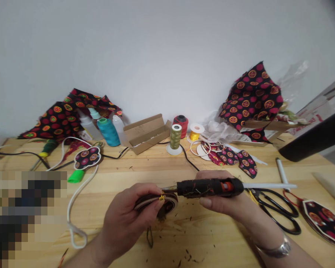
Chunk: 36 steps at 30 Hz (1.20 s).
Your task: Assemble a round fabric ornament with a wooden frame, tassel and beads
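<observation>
My left hand [131,216] pinches a small rounded fabric-covered piece [171,203] with a pale rim, tilted nearly edge-on to me. A bit of yellow thread [162,196] shows at its top edge beside my thumb, and an olive loop [149,237] hangs beneath. My right hand [226,203] is wrapped round a black hot glue gun [203,188], held level and pointing left. Its nozzle [170,189] is at the piece's upper edge, close to the yellow thread; contact I cannot tell. A white glue stick [270,185] sticks out of the gun's back.
Black-handled scissors [284,208] lie right of my right hand, near a finished-looking patterned piece [326,219]. Thread spools [175,137], an open cardboard box [147,136] and patterned cloth [251,96] stand along the wall. A white cord [72,208] and flower-shaped piece [87,158] lie left.
</observation>
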Motion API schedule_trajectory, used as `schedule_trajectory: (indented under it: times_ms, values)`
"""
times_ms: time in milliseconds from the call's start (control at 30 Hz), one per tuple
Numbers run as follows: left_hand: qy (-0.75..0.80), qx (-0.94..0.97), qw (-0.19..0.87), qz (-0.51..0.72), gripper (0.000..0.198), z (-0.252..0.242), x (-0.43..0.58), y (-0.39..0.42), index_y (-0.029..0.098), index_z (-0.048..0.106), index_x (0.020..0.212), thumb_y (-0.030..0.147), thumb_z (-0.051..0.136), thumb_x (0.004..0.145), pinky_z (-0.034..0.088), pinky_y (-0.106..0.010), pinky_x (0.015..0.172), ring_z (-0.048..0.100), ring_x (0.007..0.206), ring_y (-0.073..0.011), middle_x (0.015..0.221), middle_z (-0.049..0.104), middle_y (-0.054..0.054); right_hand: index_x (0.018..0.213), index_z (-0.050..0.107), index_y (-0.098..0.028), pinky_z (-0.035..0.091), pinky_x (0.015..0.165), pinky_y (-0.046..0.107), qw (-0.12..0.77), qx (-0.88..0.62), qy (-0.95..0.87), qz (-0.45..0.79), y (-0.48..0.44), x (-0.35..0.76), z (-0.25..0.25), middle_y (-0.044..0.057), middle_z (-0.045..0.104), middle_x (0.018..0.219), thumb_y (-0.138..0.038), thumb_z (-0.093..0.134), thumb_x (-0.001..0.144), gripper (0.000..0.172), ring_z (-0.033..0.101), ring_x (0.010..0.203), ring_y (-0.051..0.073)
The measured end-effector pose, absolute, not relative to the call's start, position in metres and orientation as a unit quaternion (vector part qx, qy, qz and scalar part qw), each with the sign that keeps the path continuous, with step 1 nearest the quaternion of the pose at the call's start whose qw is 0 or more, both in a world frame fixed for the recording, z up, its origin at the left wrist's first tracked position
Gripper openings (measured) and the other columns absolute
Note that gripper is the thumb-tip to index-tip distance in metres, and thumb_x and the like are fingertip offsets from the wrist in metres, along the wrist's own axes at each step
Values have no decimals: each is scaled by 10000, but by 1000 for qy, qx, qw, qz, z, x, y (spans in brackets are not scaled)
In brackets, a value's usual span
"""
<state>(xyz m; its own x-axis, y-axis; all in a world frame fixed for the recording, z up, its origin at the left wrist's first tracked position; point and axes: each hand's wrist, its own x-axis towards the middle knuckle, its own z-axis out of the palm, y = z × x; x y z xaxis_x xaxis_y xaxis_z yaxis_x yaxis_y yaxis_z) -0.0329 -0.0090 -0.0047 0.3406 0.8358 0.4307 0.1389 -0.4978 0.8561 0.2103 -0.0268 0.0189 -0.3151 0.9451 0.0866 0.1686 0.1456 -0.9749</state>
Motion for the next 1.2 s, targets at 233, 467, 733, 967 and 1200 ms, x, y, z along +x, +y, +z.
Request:
schedule_trajectory:
  times_ms: [233, 467, 733, 967, 1200]
  values:
    - [330, 719, 387, 473, 339, -5, -32, -10, 270, 637, 968, -9, 606, 778, 567, -137, 569, 696, 600, -89, 769, 742, 57, 623, 498, -171, 253, 489, 235, 392, -438, -646, 488, -25, 211, 19, -36, 417, 605, -433, 694, 741, 348, 353, 565, 102]
    - [328, 725, 378, 473, 331, -4, -32, -9, 271, 644, 949, -6, 614, 770, 551, -117, 545, 684, 571, -80, 727, 726, 64, 649, 520, -166, 260, 494, 236, 395, -437, -634, 502, -26, 210, 17, -32, 430, 617, -463, 705, 731, 360, 365, 576, 105]
    - [333, 723, 382, 469, 340, -2, -31, -9, 277, 646, 945, -12, 620, 767, 555, -115, 569, 692, 592, -77, 752, 733, 70, 621, 489, -166, 243, 497, 240, 396, -430, -640, 499, -25, 211, 18, -40, 402, 610, -449, 702, 741, 374, 349, 570, 99]
    - [332, 704, 407, 478, 317, -4, -32, -9, 252, 651, 949, -7, 624, 768, 577, -143, 578, 715, 616, -104, 772, 756, 41, 620, 493, -174, 247, 494, 242, 396, -434, -643, 492, -24, 211, 17, -38, 409, 601, -458, 699, 742, 372, 352, 565, 105]
    - [329, 689, 424, 488, 311, -5, -30, -10, 260, 656, 944, 0, 611, 780, 582, -147, 580, 719, 617, -105, 771, 760, 47, 635, 526, -168, 258, 508, 252, 397, -428, -656, 478, -22, 217, 15, -26, 431, 624, -464, 693, 749, 358, 370, 580, 114]
